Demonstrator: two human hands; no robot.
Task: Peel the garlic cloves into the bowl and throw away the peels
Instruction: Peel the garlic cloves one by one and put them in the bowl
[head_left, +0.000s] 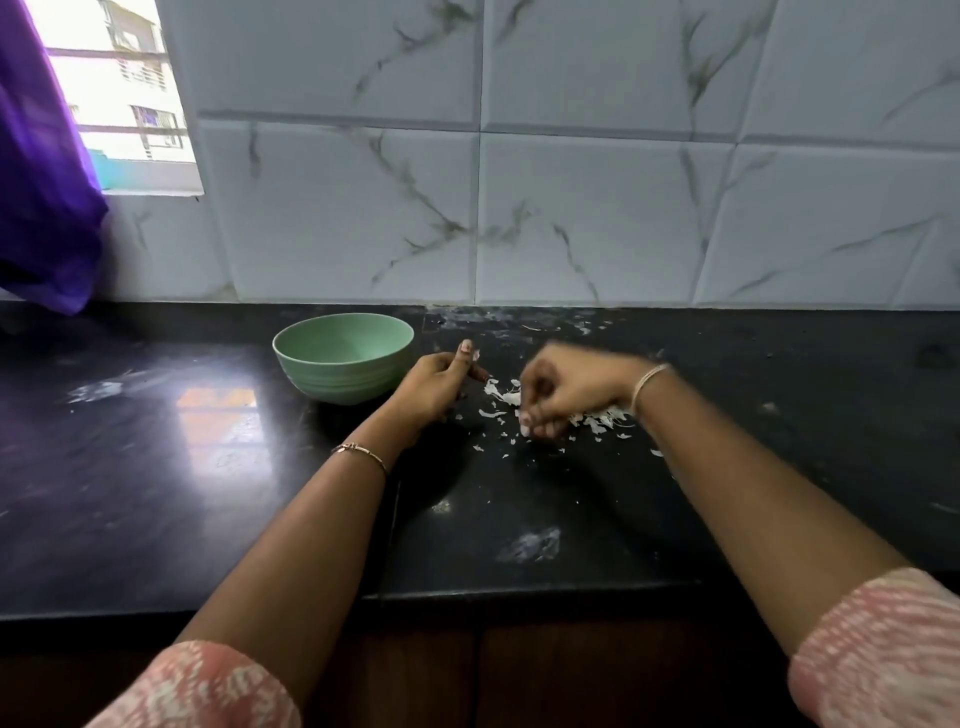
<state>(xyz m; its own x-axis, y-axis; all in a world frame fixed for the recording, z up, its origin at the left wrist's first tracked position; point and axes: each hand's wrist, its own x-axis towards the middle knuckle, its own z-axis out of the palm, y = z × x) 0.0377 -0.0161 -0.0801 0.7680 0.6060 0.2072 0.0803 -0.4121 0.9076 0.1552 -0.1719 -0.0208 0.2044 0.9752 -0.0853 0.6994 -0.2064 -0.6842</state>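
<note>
Just right of the bowl (343, 332), my left hand (440, 385) and right hand (566, 396) are curled; holding what, I cannot tell. The peels (503, 396) look papery, flyaway: I'd scoop the heap together.

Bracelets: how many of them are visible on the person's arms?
2. One bracelet is on the left wrist, near the green bowl; the other is on the right wrist, above the scattered garlic peels. The sleeves might hide more.

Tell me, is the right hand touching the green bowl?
Apart. The head view shows the left hand and bare black counter lying between the right hand and the bowl.
</note>
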